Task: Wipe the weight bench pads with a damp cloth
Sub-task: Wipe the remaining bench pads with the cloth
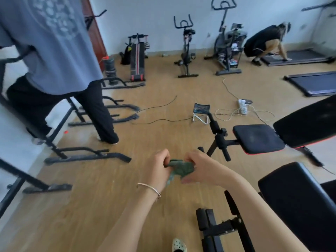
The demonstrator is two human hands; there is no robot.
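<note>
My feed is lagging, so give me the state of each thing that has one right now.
Cloth: bunched up, held off the floor between both hands.
Left hand: closed on the cloth.
Right hand: closed on the cloth.
Seat pad: bare, untouched.
Backrest: tilted up.
Folding stool: unfolded, standing on the floor.

Left hand [157, 168], right hand [201, 169] clenched together
</note>
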